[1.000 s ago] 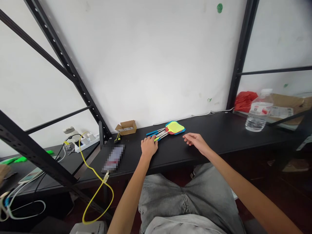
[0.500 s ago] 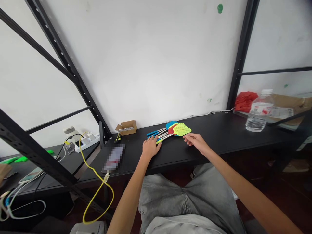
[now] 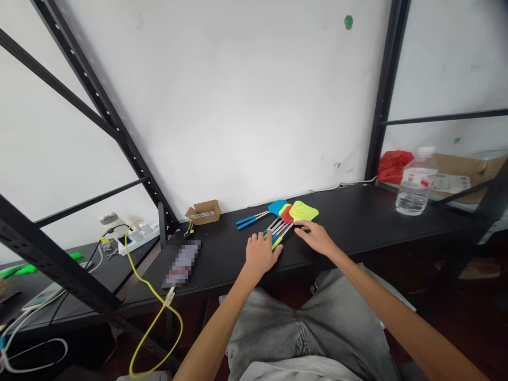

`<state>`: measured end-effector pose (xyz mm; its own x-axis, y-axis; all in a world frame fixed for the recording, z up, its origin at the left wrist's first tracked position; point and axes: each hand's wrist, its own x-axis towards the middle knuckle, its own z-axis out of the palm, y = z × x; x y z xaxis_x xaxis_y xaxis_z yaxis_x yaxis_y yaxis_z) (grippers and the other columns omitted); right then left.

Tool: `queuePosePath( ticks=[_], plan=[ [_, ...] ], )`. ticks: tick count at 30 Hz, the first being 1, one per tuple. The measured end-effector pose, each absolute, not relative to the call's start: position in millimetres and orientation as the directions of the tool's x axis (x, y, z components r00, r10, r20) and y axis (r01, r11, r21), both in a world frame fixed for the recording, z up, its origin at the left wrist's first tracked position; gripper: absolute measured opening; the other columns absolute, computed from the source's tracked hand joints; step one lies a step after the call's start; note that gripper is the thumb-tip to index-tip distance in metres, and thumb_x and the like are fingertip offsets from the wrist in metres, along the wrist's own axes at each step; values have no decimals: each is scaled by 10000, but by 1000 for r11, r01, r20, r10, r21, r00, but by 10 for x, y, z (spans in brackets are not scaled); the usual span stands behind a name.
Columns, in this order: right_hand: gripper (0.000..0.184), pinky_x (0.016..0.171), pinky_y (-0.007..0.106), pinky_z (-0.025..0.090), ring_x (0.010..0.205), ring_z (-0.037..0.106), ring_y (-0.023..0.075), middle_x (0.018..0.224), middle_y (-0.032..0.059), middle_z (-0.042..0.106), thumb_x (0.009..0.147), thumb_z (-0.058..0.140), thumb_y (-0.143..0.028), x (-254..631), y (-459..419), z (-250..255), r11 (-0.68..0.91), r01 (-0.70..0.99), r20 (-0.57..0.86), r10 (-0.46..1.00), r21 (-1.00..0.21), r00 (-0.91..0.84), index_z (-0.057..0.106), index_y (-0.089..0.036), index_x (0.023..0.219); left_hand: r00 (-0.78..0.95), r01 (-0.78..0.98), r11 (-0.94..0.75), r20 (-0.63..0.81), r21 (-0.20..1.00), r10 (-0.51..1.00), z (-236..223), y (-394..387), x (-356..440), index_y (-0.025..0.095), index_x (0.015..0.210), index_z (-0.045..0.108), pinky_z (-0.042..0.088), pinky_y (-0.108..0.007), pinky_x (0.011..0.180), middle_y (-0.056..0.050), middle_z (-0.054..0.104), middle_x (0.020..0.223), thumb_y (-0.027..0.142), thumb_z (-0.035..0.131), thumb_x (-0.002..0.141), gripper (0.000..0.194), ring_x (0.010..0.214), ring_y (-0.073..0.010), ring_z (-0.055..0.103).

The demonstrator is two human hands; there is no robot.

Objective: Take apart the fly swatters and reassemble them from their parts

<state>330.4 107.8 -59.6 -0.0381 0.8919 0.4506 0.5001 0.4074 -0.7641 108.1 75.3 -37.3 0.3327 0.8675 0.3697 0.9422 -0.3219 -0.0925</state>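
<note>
Several fly swatters lie fanned out on the black desk (image 3: 349,217). Yellow-green (image 3: 304,211), red (image 3: 286,214) and blue (image 3: 277,207) swatter heads overlap, with metal rods running to coloured handles. My left hand (image 3: 260,253), with a ring on one finger, is closed over a bunch of handles, blue and yellow-green ones showing beside its fingers. At the lower edge of the yellow-green head, my right hand (image 3: 313,236) has its fingers extended by the rods; whether they press on them is unclear. Two blue handles (image 3: 246,222) lie apart on the left, touched by neither hand.
Left on the desk are a small open cardboard box (image 3: 204,212), a black-and-yellow tool (image 3: 189,230) and a blurred-out phone-like object (image 3: 182,263) with a yellow cable (image 3: 137,270). A water bottle (image 3: 416,182) and red plastic bag (image 3: 394,165) stand right, near black shelf posts (image 3: 383,100).
My left hand has moved right and nearer to me, swinging the bunch of handles away from the two blue ones. My right hand has shifted slightly left, its fingers straighter.
</note>
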Motion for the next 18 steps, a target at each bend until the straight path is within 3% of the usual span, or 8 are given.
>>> queuePosePath(
  ticks=[3,6,9,13,18],
  plan=[
    [408,947,380,480,1180,573,260,1289,88,625,896,525,-421,3274,1075,-610,454,591,515,854,-667,-75,639,-234,1240,389,917,-396,338,-54,857,-288,770,1139,248,1375,509,412,-432,904,-147,617,1139,660,332,919,640,1067,-329,561],
    [504,1082,432,360,1331,443,289,1387,123,546,919,493,-494,3249,1069,-633,437,686,505,855,-581,-117,580,-218,1332,406,898,-439,327,32,853,-180,1052,1022,318,1360,530,417,-419,925,-103,622,1205,648,249,947,598,1098,-301,577],
    [635,1108,461,309,1409,327,323,1513,143,399,920,449,-597,3220,1025,-624,386,744,450,884,-545,-128,477,-232,1439,269,944,-316,337,94,902,-149,1490,767,283,1387,513,382,-430,1006,-106,531,1395,613,275,959,591,1221,-308,527],
    [682,1106,468,297,1430,281,337,1582,112,281,920,355,-678,3174,941,-565,365,782,373,910,-506,-184,385,-314,1496,185,977,-202,189,75,964,-247,1851,475,278,1461,426,339,-477,1052,-122,384,1529,603,346,939,620,1378,-349,363],
    [729,1109,473,271,1442,250,350,1597,106,253,910,253,-728,3150,930,-537,327,821,264,939,-469,-223,334,-334,1518,228,972,-234,265,-11,937,-276,1652,505,248,1364,554,407,-439,965,-141,588,1261,546,364,941,552,1182,-341,523]
  ],
)
